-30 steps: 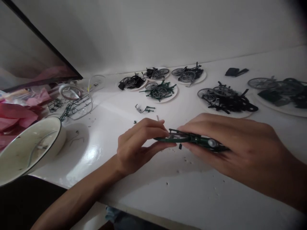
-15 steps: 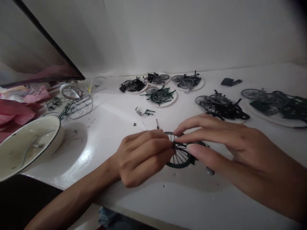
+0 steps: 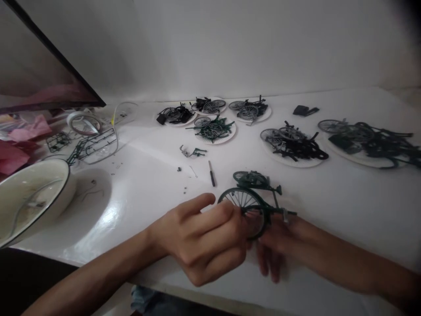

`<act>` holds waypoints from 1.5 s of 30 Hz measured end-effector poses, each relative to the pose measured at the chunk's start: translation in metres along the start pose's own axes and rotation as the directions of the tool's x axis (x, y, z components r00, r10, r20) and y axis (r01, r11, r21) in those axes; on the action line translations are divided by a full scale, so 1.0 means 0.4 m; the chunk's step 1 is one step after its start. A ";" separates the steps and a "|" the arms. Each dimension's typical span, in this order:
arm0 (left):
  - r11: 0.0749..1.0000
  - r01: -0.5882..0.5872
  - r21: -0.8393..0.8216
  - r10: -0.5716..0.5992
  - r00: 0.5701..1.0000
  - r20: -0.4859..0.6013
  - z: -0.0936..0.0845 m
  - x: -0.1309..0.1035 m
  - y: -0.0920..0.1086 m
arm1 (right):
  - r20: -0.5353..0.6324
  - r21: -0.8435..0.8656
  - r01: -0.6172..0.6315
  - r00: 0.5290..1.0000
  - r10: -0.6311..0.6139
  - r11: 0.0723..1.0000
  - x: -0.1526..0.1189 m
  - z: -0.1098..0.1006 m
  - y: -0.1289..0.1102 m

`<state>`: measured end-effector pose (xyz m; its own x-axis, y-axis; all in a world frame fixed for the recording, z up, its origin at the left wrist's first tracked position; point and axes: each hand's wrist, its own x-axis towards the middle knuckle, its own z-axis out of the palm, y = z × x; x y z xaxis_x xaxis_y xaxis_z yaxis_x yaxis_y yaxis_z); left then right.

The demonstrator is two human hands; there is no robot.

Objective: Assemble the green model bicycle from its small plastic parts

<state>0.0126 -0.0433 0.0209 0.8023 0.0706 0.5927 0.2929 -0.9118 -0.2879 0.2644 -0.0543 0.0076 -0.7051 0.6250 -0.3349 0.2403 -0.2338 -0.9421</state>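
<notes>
Lowered beneath the model bicycle (image 3: 262,202), the right hand (image 3: 279,237) is half-opened, its hold unclear; above the table (image 3: 148,193), one wheel (image 3: 241,197) is gripped by the curled left hand (image 3: 212,239). Probably light, brittle; best held by the frame (image 3: 270,210).

Lighting dim and greyish, source out of view; glossy white tabletop (image 3: 158,188) carries one bright glare patch at left, beside the soft shadow of the cream bowl with dark rim (image 3: 62,210). Bare right hand (image 3: 278,241) smeared by blur; dark green miniature bicycle with spoked wheels (image 3: 267,208) somewhat clearer. Top right corner falls to black
</notes>
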 end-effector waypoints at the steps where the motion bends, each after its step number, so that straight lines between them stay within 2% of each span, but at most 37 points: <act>1: 1.000 -0.013 -0.015 0.013 1.000 -0.004 0.007 -0.002 0.004 | 0.023 0.154 -0.003 1.000 -0.001 0.988 0.018 -0.003 0.002; 4: 1.000 0.009 -0.017 -0.009 1.000 0.008 0.022 -0.002 0.017 | -0.015 0.408 0.065 0.998 -0.065 0.911 0.042 -0.011 0.002; 7: 1.000 0.010 0.005 -0.010 1.000 0.027 0.030 0.002 0.024 | 0.004 0.486 0.025 1.000 -0.031 0.874 0.036 -0.018 -0.013; 11: 0.999 -0.023 0.037 0.023 1.000 0.016 0.048 0.000 0.024 | -0.029 0.480 -0.066 0.995 0.091 0.875 0.040 -0.029 -0.033; 13: 0.997 -0.018 0.071 0.015 0.999 0.042 0.059 -0.005 0.021 | -0.043 0.468 -0.079 0.993 0.112 0.880 0.053 -0.036 -0.033; 19: 0.986 0.002 0.166 -0.017 0.996 0.088 0.077 -0.010 -0.004 | -0.186 0.509 0.029 0.980 0.077 0.861 0.084 -0.052 -0.011; 24: 0.996 0.034 0.087 -0.048 0.986 0.158 0.072 -0.004 -0.008 | -0.279 0.513 0.079 0.957 0.079 0.855 0.082 -0.053 0.002; 27: 0.993 0.120 0.007 -0.120 0.978 0.172 0.071 -0.007 0.001 | -0.305 0.480 0.114 0.951 0.044 0.870 0.079 -0.049 0.009; 30: 0.964 0.244 -0.101 -0.229 0.963 0.140 0.075 -0.006 0.008 | -0.302 0.465 0.120 0.953 0.030 0.877 0.077 -0.045 0.011; 31: 0.935 0.317 -0.160 -0.301 0.946 0.117 0.078 -0.004 0.009 | -0.297 0.464 0.120 0.954 0.027 0.878 0.076 -0.045 0.011; 32: 0.881 0.412 -0.232 -0.400 0.911 0.096 0.081 -0.002 0.010 | -0.297 0.461 0.125 0.955 0.021 0.878 0.076 -0.044 0.010; 33: 0.793 0.520 -0.317 -0.521 0.849 0.088 0.083 0.000 0.010 | -0.300 0.457 0.133 0.954 0.012 0.880 0.076 -0.043 0.010; 35: 0.513 0.700 -0.497 -0.743 0.652 0.153 0.088 0.005 0.010 | -0.312 0.443 0.149 0.950 -0.004 0.884 0.076 -0.041 0.009; 36: 0.348 0.744 -0.570 -0.803 0.551 0.228 0.089 0.006 0.011 | -0.317 0.433 0.152 0.948 -0.008 0.889 0.076 -0.040 0.009; 37: 0.194 0.758 -0.623 -0.825 0.470 0.315 0.091 0.007 0.012 | -0.321 0.420 0.151 0.947 -0.009 0.895 0.077 -0.040 0.010; 38: 0.063 0.752 -0.656 -0.820 0.414 0.396 0.093 0.007 0.014 | -0.322 0.406 0.144 0.947 -0.006 0.902 0.078 -0.040 0.011; 40: -0.102 0.724 -0.682 -0.783 0.365 0.504 0.098 0.007 0.018 | -0.320 0.389 0.136 0.947 -0.005 0.911 0.080 -0.040 0.013; 45: -0.251 0.680 -0.689 -0.719 0.345 0.603 0.106 0.007 0.019 | -0.308 0.402 0.115 0.951 0.016 0.908 0.082 -0.037 0.011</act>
<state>0.0391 -0.0330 -0.0116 0.3799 0.9241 -0.0415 0.1137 -0.0021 0.9935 0.2522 -0.0236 -0.0078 -0.4617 0.8200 -0.3384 -0.1307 -0.4402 -0.8883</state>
